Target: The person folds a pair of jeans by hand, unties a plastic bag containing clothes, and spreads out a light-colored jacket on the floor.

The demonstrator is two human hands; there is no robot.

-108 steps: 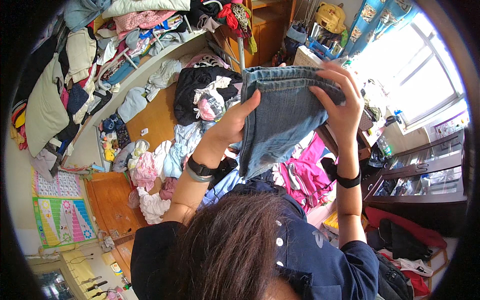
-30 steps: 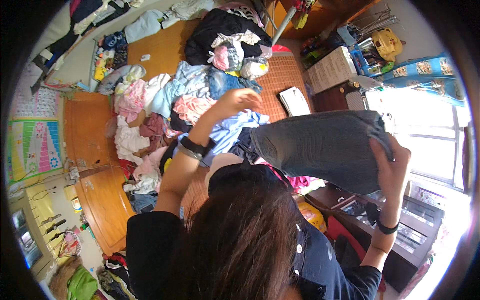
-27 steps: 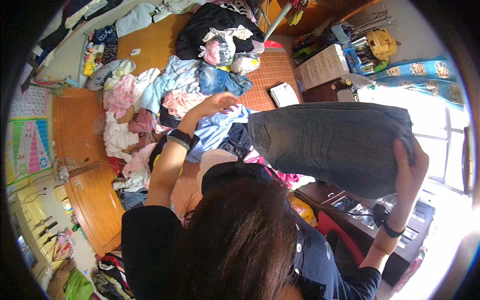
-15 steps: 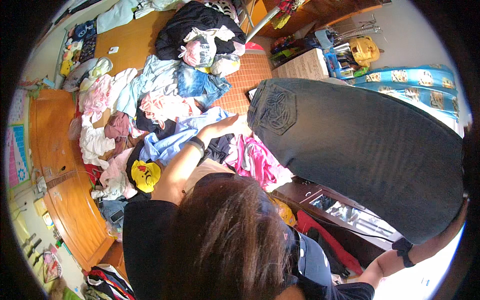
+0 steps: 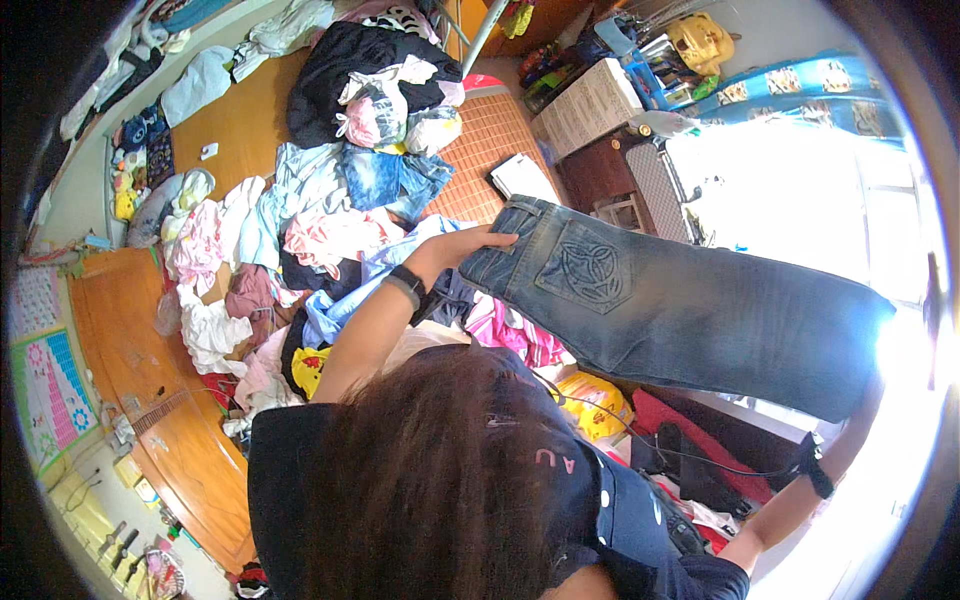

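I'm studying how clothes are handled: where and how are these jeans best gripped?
Probably by the waistband, from the left, thumb on top, as the left hand does: the jeans stretch sideways, waist end toward that hand. The right hand likely steadies the far leg end; glare hides its grip.

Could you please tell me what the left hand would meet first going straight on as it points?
The blue jeans, most likely: the left hand grips one end and points along them, though depth is unclear.
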